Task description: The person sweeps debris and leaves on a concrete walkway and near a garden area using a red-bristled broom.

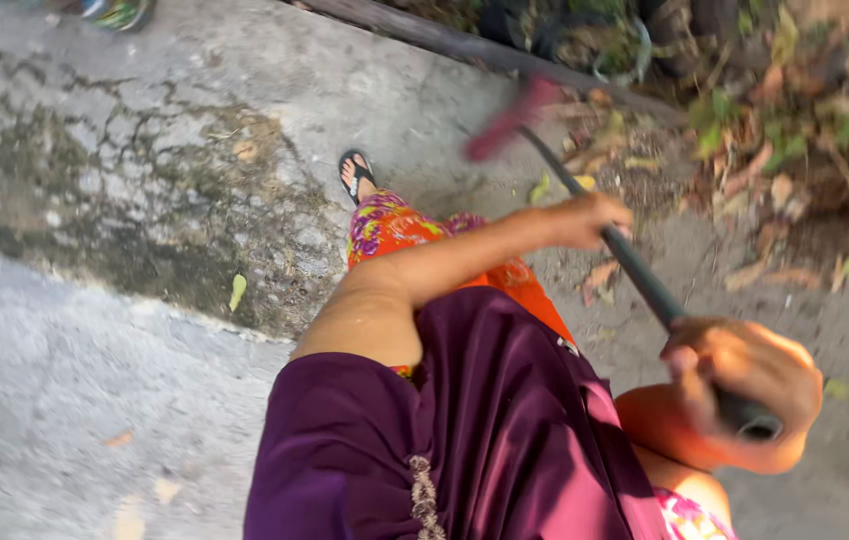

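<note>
I hold a long dark broom handle (645, 280) with both hands. My left hand (585, 220) grips it partway down the shaft. My right hand (745, 385) is closed around the top end near my body. The red broom head (510, 120) is blurred and lifted just above the concrete, close to a heap of dry leaves (775, 170). My foot in a black sandal (355, 175) stands on the concrete ahead.
Cracked, stained concrete ground (145, 150) spreads to the left, with a paler slab (65, 400) nearer me. A dark pole or pipe (465, 45) edges the leaf litter and plants at the top right. A single leaf (237, 290) lies on the concrete.
</note>
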